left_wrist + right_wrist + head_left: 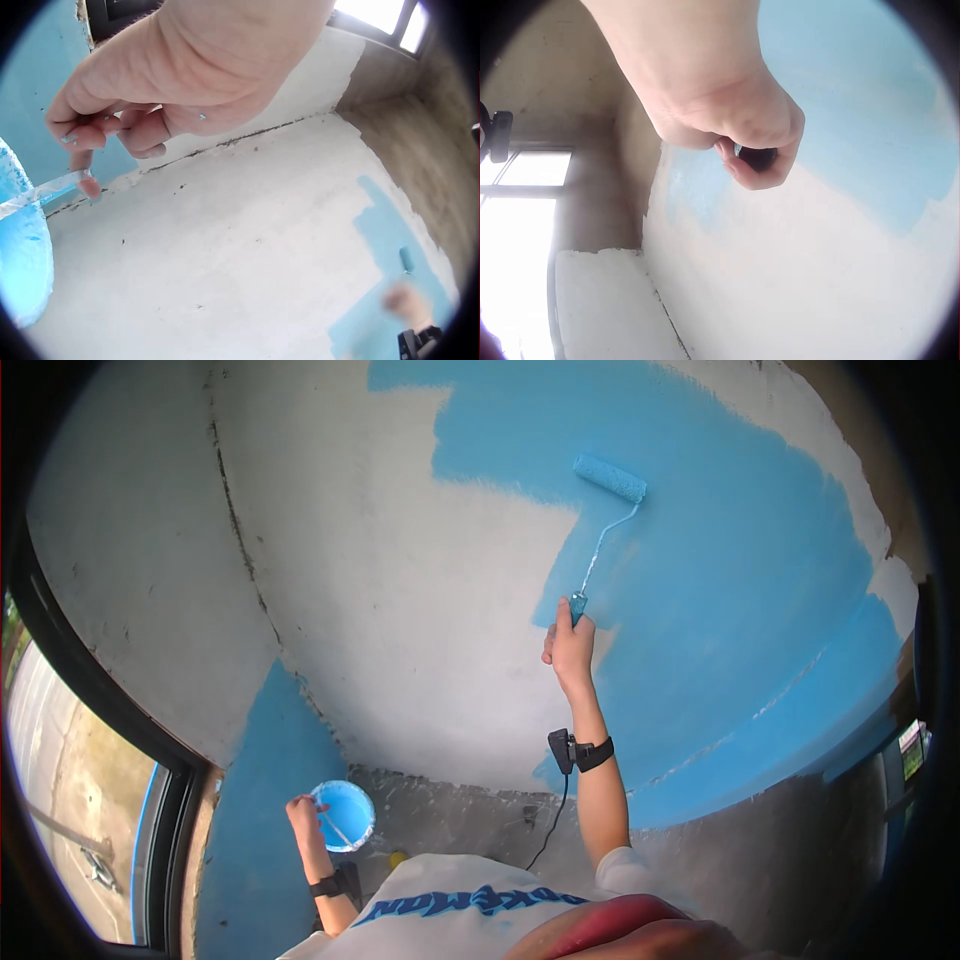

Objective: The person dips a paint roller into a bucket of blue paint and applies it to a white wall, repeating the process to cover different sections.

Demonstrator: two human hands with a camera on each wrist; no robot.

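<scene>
In the head view my right hand point(572, 645) grips the handle of a paint roller point(610, 478), its blue sleeve against the painted part of the wall point(700, 560). The right wrist view shows my fingers point(761, 178) curled round the dark handle end point(757, 156); the roller sleeve is hidden there. Low on the left, my left hand point(306, 820) holds a bucket point(345, 815) of light blue paint by its handle. Up close in the left wrist view, the curled fingers hook the whitish bucket handle point(45, 191), and paint flecks spot the fingertips.
Bare white wall point(400, 610) lies left of the blue area, with a dark crack point(235, 520) along the corner. A dark-framed window point(110, 690) is at the left. Below is a grey, paint-spattered floor point(470, 820) with a small yellow thing point(397, 858). A cable point(553, 825) hangs from the right wrist camera.
</scene>
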